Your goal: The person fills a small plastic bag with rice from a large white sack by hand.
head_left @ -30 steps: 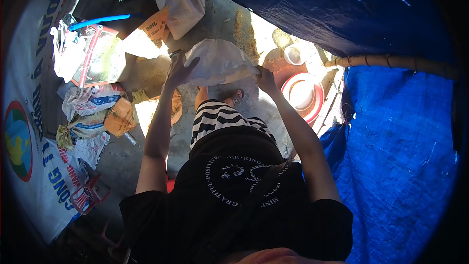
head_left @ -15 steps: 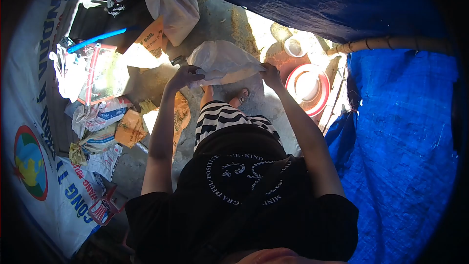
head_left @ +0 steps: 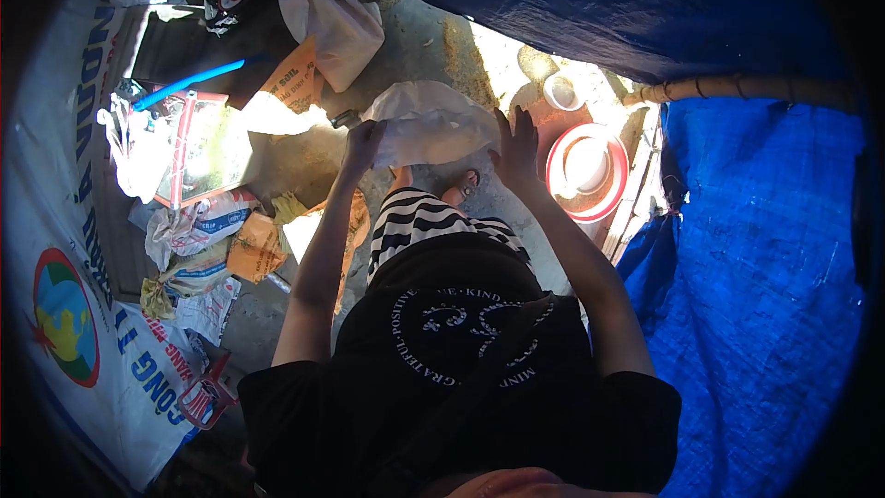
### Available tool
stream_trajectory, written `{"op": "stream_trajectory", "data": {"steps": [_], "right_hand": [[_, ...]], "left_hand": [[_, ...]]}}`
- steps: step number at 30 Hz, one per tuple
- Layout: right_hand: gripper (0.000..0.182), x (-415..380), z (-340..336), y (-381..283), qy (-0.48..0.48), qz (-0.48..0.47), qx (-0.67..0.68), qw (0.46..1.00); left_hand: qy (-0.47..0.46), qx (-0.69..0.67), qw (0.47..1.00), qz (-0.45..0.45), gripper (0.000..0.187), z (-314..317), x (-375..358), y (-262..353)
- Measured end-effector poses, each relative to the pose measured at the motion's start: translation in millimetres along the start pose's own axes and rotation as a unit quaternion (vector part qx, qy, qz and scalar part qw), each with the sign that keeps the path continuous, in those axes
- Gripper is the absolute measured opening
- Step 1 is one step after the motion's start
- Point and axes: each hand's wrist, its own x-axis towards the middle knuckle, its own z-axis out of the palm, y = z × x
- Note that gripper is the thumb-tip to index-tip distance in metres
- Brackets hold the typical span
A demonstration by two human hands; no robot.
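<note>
A whitish, translucent sack (head_left: 431, 124) hangs in front of me above the floor, its mouth toward my body. My left hand (head_left: 366, 143) is closed on the left edge of its rim. At the right edge, my right hand (head_left: 516, 149) has its fingers stretched and spread, with the palm side near or against the sack; whether it touches cannot be made out. The inside of the sack is hidden. Below it show my feet in sandals (head_left: 464, 186) and the striped shorts (head_left: 429, 226).
To the right stand a red-rimmed basin (head_left: 621, 171) and a white bucket (head_left: 560, 92). A full, tied sack (head_left: 334, 28) stands at upper left. Crumpled orange bags (head_left: 255, 247) and a blue stick (head_left: 189, 83) lie at left. Blue tarpaulin (head_left: 756, 314) and a bamboo pole (head_left: 737, 88) border the right.
My right hand has gone from gripping the sack's right rim to spread fingers beside it. The left hand keeps its hold. The view has shifted slightly.
</note>
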Motion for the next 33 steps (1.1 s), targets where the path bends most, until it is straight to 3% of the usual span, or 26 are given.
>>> {"op": "stream_trajectory", "data": {"steps": [1, 3, 4, 6, 10, 11, 12, 13, 15, 16, 18, 19, 21, 24, 28, 30, 32, 33], "right_hand": [[0.065, 2, -3, -15, -0.001, -0.003, 0.001, 1.0], [0.075, 8, -5, -46, -0.12, -0.016, 0.13, 0.984], [0.075, 12, -7, -64, -0.119, -0.018, 0.13, 0.984], [0.086, 21, -10, -95, -0.166, -0.034, 0.258, 0.951], [0.089, 34, 44, -98, -0.108, -0.063, 0.4, 0.908], [0.09, 39, 48, -92, -0.144, -0.076, 0.38, 0.91], [0.092, 41, 52, -88, -0.181, -0.089, 0.361, 0.911], [0.092, 42, 53, -88, -0.183, -0.092, 0.362, 0.909], [0.08, 47, 56, -89, -0.184, -0.051, 0.315, 0.93], [0.08, 46, 67, -85, -0.186, -0.054, 0.314, 0.929], [0.058, 40, 98, -75, -0.187, -0.069, 0.3, 0.933], [0.058, 43, 95, -77, -0.189, -0.071, 0.3, 0.932], [0.034, 49, 78, -84, -0.226, -0.048, 0.305, 0.924], [0.023, 55, 68, -84, -0.209, -0.008, 0.307, 0.928], [0.015, 61, 68, -84, -0.145, 0.072, 0.351, 0.922], [0.009, 74, 52, -94, -0.062, 0.142, 0.385, 0.91], [0.007, 94, 3, -106, -0.038, 0.105, 0.375, 0.92], [0.009, 100, -27, -107, -0.077, 0.113, 0.395, 0.908]], "left_hand": [[0.005, -0.039, 0.999, -0.034, 0.026, 5, -1, 3], [0.012, -0.077, 0.995, -0.067, 0.025, 15, 0, 13], [-0.022, -0.063, 0.995, -0.077, 0.024, 23, 1, 21], [-0.089, -0.036, 0.991, -0.097, 0.024, 36, 3, 33], [0.0, 0.021, 0.994, -0.104, 0.034, 47, 7, 33], [-0.017, -0.153, 0.965, -0.212, 0.04, 44, 9, 26], [-0.033, -0.321, 0.894, -0.311, 0.048, 42, 9, 18], [-0.029, -0.322, 0.893, -0.312, 0.048, 40, 6, 16], [-0.031, -0.501, 0.804, -0.317, 0.038, 35, -2, 11], [-0.027, -0.503, 0.803, -0.317, 0.038, 28, -3, 18], [-0.017, -0.566, 0.743, -0.357, 0.036, 8, -1, 35], [-0.015, -0.568, 0.742, -0.357, 0.036, 4, -1, 31], [0.01, -0.523, 0.792, -0.316, 0.033, -1, -2, 15], [0.024, -0.49, 0.797, -0.353, 0.028, -20, 3, -30], [0.056, -0.467, 0.785, -0.402, 0.026, -54, -1, -80], [0.068, -0.478, 0.772, -0.414, 0.026, -67, -4, -108], [0.076, -0.487, 0.759, -0.425, 0.025, -73, -6, -130], [0.098, -0.482, 0.753, -0.437, 0.026, -75, -6, -139]]}}
